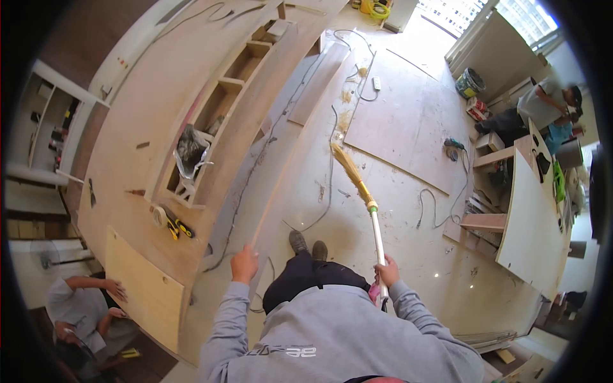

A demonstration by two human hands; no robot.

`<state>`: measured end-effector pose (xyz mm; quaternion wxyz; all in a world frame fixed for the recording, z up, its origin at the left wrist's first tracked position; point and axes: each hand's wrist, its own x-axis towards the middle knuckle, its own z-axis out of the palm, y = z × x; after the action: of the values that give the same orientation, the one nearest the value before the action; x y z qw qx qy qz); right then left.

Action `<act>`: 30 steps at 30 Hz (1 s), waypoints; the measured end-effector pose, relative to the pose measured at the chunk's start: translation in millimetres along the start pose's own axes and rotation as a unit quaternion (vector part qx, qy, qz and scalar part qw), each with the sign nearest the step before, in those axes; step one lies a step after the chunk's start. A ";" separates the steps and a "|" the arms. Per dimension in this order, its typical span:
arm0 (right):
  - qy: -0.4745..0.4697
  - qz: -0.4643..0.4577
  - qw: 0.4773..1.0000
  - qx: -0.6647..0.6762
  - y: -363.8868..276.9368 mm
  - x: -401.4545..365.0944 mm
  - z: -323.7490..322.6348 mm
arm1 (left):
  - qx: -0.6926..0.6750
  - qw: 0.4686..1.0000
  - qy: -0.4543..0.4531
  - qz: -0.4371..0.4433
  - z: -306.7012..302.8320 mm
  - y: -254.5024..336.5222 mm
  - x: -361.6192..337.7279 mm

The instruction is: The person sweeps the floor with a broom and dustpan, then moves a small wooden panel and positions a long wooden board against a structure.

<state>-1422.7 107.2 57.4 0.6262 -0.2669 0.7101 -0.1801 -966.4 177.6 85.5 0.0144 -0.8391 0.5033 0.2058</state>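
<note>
Down on the floor (408,255), near its middle, the broom (369,207) leans away from the person. Its straw end touches the floor far out in front. Its white stick comes back up to the right hand (386,273), which is closed tight around the top of the stick.

The left hand (243,263) rests on the near end of a long board (281,185). I cannot tell if the fingers curl around the edge or just lie on it. The shoes (306,242) stand between the board and the broom stick.

A thin cable (330,172) runs along the floor just beside the straw end. Another cable (440,204) loops off to the right, and a drill (453,148) lies near it. I think the straw could catch a cable and drag it, and that could tug the drill along. The person could also trip, since the thin cable bends close to the shoes.

The board looks long and thin. With only one hand on it, it could slip or tip, I think.

To the left is a big cabinet (223,108). By the floor's near left corner another person (76,306) holds a panel (143,287). If the board falls that way, it could hit them. A third person (543,105) works well apart, by the far right edge.
</note>
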 end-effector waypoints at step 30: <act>-0.139 -0.031 0.926 0.349 -280.9 106.4 6.9 | 0.008 0.999 -0.031 -0.028 -59.8 -14.7 -48.3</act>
<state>-1380.7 -179.3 137.7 0.7665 -0.0759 0.4993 -0.3968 -953.8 211.6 154.8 0.0425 -0.8461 0.4804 0.2270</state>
